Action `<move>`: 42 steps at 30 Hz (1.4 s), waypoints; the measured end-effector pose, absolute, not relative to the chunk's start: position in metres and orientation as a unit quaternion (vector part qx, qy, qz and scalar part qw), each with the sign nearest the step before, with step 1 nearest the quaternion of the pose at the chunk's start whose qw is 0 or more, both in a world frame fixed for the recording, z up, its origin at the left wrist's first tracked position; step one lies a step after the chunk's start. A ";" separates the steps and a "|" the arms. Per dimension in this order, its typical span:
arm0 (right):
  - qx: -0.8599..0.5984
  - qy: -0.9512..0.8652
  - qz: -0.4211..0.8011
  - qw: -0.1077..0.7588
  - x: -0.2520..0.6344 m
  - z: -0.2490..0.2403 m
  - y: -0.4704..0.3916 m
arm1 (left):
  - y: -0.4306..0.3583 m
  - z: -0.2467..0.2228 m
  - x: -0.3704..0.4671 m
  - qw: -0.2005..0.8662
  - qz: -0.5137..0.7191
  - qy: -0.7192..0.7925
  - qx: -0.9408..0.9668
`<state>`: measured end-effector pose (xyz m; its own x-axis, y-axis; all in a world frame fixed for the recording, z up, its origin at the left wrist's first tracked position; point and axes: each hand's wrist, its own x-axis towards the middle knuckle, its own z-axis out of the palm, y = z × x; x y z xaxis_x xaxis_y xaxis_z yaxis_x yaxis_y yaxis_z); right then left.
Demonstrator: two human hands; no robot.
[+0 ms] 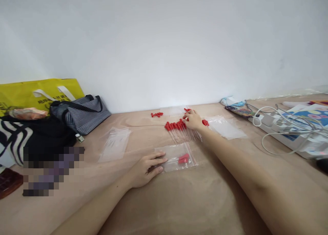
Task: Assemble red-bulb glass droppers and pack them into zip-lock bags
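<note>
My left hand lies open on the table, its fingertips resting on the left edge of a clear zip bag. Inside that bag are red rubber bulbs. Farther off, my right hand reaches into a row of thin clear droppers with red bulbs. Its fingers are pinched at a red bulb, and the hand covers part of the row. More red bulbs show just right of the hand. Another small group of red bulbs sits near the wall.
Flat clear bags lie in a left stack and a right stack. A striped bag and a yellow bag stand at left. White cables tangle over a power strip and papers at right. The wall bounds the back.
</note>
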<state>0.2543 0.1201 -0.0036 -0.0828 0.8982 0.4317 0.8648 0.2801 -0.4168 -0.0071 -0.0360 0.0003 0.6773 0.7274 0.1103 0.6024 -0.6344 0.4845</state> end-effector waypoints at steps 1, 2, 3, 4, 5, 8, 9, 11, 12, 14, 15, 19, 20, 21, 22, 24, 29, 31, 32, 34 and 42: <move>-0.594 -0.735 0.035 0.325 0.257 0.000 0.120 | -0.036 0.001 -0.007 0.211 0.150 0.374 0.891; -0.589 -0.735 0.044 0.334 0.260 0.004 0.120 | -0.036 0.001 -0.007 0.213 0.150 0.375 0.890; -0.583 -0.736 0.052 0.340 0.264 0.008 0.118 | -0.037 0.001 -0.007 0.216 0.151 0.376 0.889; -0.575 -0.736 0.065 0.352 0.268 0.012 0.115 | -0.037 0.001 -0.007 0.218 0.153 0.375 0.888; -0.560 -0.734 0.086 0.374 0.274 0.015 0.110 | -0.037 0.001 -0.007 0.219 0.155 0.374 0.888; -0.476 -0.677 0.194 0.526 0.291 0.018 0.085 | -0.036 0.001 -0.008 0.211 0.157 0.369 0.892; -0.458 -0.637 0.223 0.578 0.297 0.016 0.074 | -0.036 0.001 -0.008 0.206 0.155 0.367 0.894; -0.460 -0.561 0.267 0.634 0.305 0.009 0.051 | -0.036 0.002 -0.007 0.195 0.149 0.372 0.895; -0.467 -0.534 0.285 0.645 0.308 0.004 0.039 | -0.036 0.002 -0.007 0.190 0.147 0.378 0.894; -0.475 -0.489 0.317 0.659 0.308 -0.007 0.019 | -0.036 0.004 -0.007 0.182 0.143 0.391 0.891; -0.475 -0.471 0.339 0.662 0.307 -0.013 0.011 | -0.036 0.004 -0.007 0.179 0.141 0.397 0.889; -0.480 -0.407 0.392 0.671 0.295 -0.028 -0.003 | -0.037 0.005 -0.006 0.174 0.142 0.401 0.888; -0.481 -0.398 0.401 0.670 0.292 -0.030 -0.004 | -0.037 0.004 -0.006 0.174 0.141 0.401 0.888; -0.482 -0.390 0.410 0.669 0.290 -0.031 -0.003 | -0.036 0.004 -0.006 0.174 0.140 0.401 0.888; -0.483 -0.382 0.417 0.669 0.287 -0.032 -0.003 | -0.036 0.004 -0.006 0.175 0.138 0.402 0.888; -0.482 -0.364 0.430 0.671 0.283 -0.032 -0.002 | -0.037 0.004 -0.005 0.174 0.133 0.404 0.888; -0.450 -0.311 0.506 0.667 0.268 -0.027 -0.010 | -0.037 0.005 -0.005 0.172 0.130 0.403 0.890; -0.433 -0.308 0.543 0.650 0.260 -0.025 -0.016 | -0.038 0.005 -0.006 0.172 0.134 0.402 0.889; -0.428 -0.318 0.558 0.637 0.256 -0.025 -0.019 | -0.038 0.005 -0.006 0.173 0.135 0.402 0.889; -0.427 -0.363 0.569 0.601 0.250 -0.025 -0.024 | -0.037 0.004 -0.005 0.176 0.138 0.401 0.888; -0.457 -0.606 0.471 0.449 0.250 -0.034 -0.024 | -0.036 0.003 -0.005 0.177 0.143 0.396 0.890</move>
<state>0.2500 -0.0242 -0.0340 -0.1786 0.9773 0.1136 0.1299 0.1379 -0.9819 -0.0055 -0.0364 0.0027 0.6452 0.7553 0.1150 0.6536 -0.6236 0.4287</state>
